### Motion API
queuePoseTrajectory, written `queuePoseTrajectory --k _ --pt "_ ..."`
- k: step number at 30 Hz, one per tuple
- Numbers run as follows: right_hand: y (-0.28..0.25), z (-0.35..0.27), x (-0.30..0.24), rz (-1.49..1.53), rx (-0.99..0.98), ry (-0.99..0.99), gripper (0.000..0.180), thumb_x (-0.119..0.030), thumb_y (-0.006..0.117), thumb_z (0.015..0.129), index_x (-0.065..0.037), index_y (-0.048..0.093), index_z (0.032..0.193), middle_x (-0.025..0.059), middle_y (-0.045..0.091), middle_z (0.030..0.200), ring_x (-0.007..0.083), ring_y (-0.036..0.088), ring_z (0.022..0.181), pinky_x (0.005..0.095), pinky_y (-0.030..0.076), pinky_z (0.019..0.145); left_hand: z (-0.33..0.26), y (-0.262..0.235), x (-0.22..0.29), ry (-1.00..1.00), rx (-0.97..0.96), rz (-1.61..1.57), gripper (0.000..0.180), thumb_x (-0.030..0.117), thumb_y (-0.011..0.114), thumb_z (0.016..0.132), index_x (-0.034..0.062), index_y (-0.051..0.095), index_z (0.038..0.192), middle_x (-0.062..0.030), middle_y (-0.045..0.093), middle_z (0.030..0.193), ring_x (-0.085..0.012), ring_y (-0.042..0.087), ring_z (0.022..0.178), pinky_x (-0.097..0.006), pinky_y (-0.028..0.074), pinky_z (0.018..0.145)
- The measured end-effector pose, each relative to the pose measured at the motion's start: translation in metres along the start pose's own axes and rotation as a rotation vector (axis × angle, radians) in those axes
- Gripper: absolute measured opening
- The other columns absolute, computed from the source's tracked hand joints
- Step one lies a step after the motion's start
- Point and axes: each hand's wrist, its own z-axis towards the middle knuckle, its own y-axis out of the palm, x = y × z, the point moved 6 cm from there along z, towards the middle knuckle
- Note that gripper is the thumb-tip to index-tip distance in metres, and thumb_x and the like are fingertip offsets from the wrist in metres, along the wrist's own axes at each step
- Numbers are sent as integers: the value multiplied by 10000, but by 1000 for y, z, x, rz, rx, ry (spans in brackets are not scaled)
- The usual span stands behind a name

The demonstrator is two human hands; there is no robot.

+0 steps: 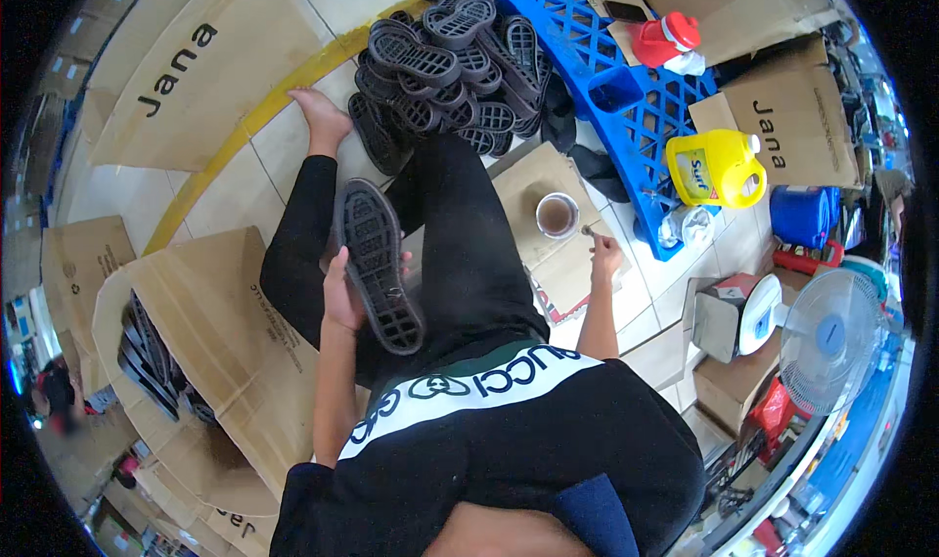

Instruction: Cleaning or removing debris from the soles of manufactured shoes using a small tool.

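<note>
Okay, off the cup (558, 235): sole (381, 264) lies left, long axis roughly fore-aft, left hand (342, 298) fingers clamped on it; right hand (605, 257) nearer, just right, fingers pinching small tool (588, 231).

Free tile strip (638, 275) between right hand (606, 255) and blue pallet (616, 89); leftward obstacle: cup (558, 215).

Bright, fairly even light, soft shadows, floor tiles (269, 178) near-white, black trousers (469, 239) losing fold detail, held sole (374, 256) sharp enough to read its grid, fisheye bowing the yellow stripe (252, 122), rim smeared into black corners.
</note>
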Motion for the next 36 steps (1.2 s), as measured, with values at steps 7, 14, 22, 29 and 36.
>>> queuePoseTrajectory --k 7,14,22,29,36 --pt "-14 -19 -30 343 -1 49 228 -184 658 912 35 681 973 82 666 802 140 644 690 262 486 536 25 24 7 -314 -237 281 772 538 442 924 -10 344 1459 -234 443 1439 -396 575 1165 -486 493 961" --pt "17 -27 3 462 -93 224 215 -199 671 894 3 688 965 69 672 838 143 657 699 249 479 523 20 34 17 -345 -318 242 811 536 512 901 -9 324 1471 -262 428 1439 -434 541 1213 -496 473 1003" --pt "20 -20 37 240 39 253 203 -187 672 885 8 685 942 74 664 780 144 641 631 259 473 492 -3 12 16 -80 -215 66 798 570 429 926 22 304 1492 -242 380 1484 -428 545 1204 -508 455 1018" --pt "32 -28 8 196 -15 168 206 -169 678 863 34 670 895 83 637 677 150 612 553 259 461 463 -24 -4 11 25 -207 38 807 588 418 929 43 275 1507 -232 346 1507 -431 520 1235 -528 443 1025" --pt "34 -23 -61 1101 -240 373 200 -176 566 949 -7 580 1057 81 619 936 164 579 758 257 481 704 -36 -20 0 -53 -144 13 986 793 125 879 16 361 1439 -256 591 1194 -410 629 1055 -562 503 929"
